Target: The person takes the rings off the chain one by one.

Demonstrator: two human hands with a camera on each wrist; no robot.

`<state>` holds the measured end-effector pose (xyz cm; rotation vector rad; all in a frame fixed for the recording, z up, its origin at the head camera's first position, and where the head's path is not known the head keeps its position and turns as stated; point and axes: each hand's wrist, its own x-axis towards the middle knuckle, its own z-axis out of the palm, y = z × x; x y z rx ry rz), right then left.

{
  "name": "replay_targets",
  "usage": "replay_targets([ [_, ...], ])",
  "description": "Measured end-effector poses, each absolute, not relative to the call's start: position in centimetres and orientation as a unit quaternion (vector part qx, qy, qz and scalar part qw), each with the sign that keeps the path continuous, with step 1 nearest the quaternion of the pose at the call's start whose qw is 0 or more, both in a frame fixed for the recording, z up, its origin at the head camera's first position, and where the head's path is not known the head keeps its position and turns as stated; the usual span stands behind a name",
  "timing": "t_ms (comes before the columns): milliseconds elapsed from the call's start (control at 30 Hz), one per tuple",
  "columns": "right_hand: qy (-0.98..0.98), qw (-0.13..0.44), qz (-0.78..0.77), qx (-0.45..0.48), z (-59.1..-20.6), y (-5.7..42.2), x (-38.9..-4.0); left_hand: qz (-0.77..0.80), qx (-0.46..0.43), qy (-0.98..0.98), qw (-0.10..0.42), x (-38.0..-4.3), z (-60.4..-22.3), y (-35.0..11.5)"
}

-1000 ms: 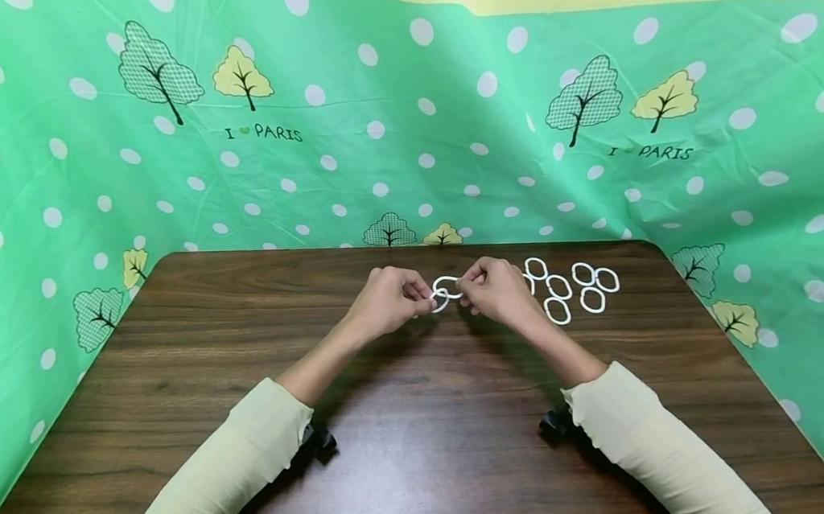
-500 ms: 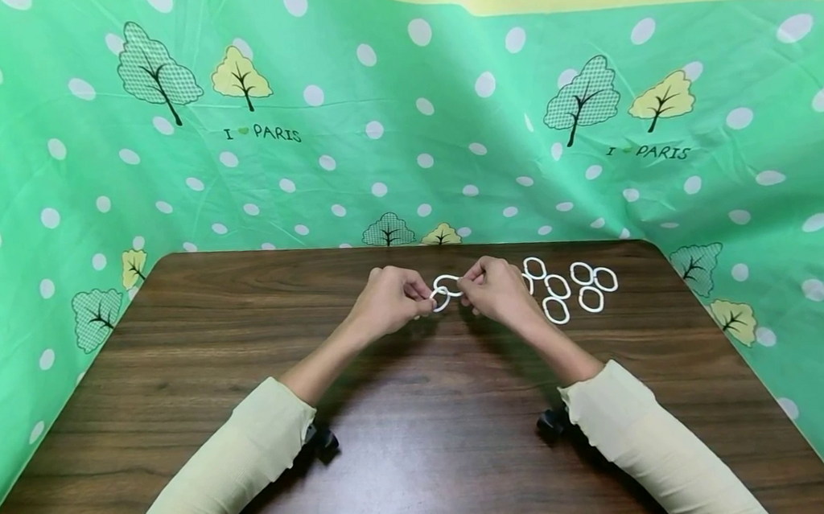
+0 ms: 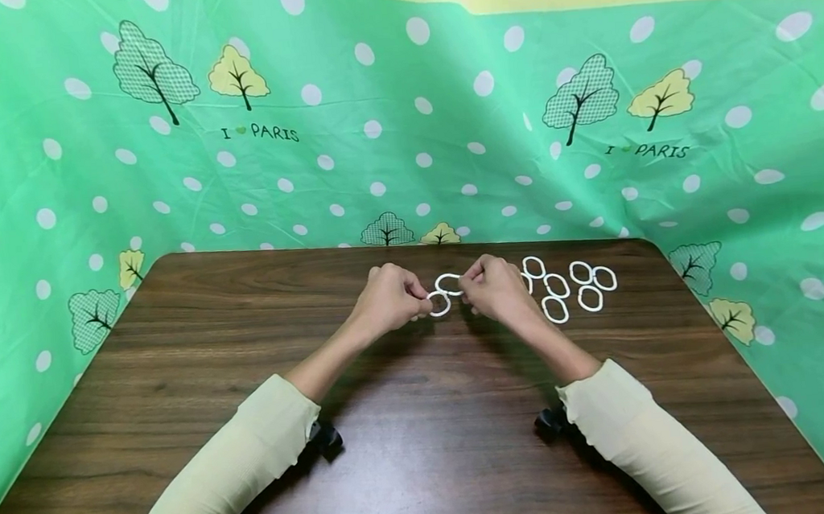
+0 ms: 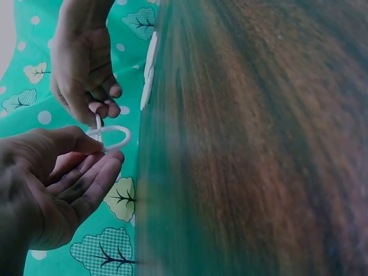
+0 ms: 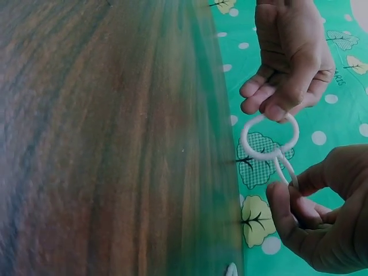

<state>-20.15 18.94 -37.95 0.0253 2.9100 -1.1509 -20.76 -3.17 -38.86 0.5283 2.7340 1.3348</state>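
My left hand (image 3: 392,299) pinches a thin white ring (image 5: 246,138) between thumb and fingertips, over the far part of the wooden table. Opposite it, the right hand (image 3: 494,287) pinches a second white ring (image 3: 448,275), also by its edge. Both rings cross where they meet between the hands, and in the right wrist view they look hooked together, the left one facing the camera and the right-hand ring (image 5: 280,168) seen nearly edge-on. Fingertips hide a short stretch of each ring.
To the right of the right hand lie several more white rings (image 3: 555,297), and beyond those a cluster of three (image 3: 591,311). The table (image 3: 413,450) ends at a green dotted cloth (image 3: 342,109) behind and on both sides.
The left-hand ring has tilted and shifted slightly down and left, so the two rings overlap less in the head view. The right hand holds nearly the same place.
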Motion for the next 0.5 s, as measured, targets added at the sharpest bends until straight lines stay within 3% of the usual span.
replay_targets([
  [167,0.938,-0.002,-0.348,-0.004,-37.4,19.8,-20.3,0.448,0.158,0.878,0.058,-21.0,-39.1,-3.6],
  [333,0.945,0.02,-0.324,-0.029,-37.2,21.0,-20.7,0.476,0.143,0.861,0.109,-21.3,-39.4,-4.0],
  [500,0.946,0.045,-0.312,-0.075,-38.7,22.7,-22.2,0.458,0.137,0.869,0.127,-21.7,-39.8,-4.0],
])
